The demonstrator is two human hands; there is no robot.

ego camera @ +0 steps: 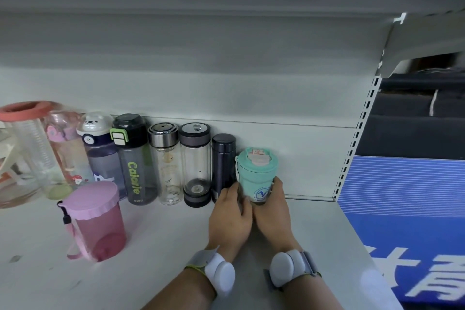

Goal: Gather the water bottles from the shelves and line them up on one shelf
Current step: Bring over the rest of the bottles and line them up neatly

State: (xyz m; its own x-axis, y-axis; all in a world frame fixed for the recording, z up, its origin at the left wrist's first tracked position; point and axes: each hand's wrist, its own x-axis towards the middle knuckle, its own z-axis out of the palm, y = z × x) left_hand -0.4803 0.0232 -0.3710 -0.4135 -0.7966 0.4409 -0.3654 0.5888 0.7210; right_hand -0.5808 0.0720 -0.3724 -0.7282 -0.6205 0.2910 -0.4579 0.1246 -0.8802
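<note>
A mint-green cup (256, 178) with a pink-tabbed lid stands at the right end of a row of bottles along the back wall of the white shelf (163, 246). My left hand (230, 219) and my right hand (273, 211) wrap its lower part from both sides. Left of it stand a dark navy flask (222, 161), two clear glass bottles (195, 163) (167, 166), a grey "Calorie" bottle (134, 163), a bear-lid bottle (99, 151) and a pink-tinted clear bottle (64, 143). A pink cup (97, 219) with a strap stands apart, in front of the row.
A large clear jar (22, 148) with a coral-red rim stands at the far left. A blue sign (407, 221) with white characters borders the shelf on the right, beside a perforated upright (352, 148). The shelf above (226, 20) hangs low overhead.
</note>
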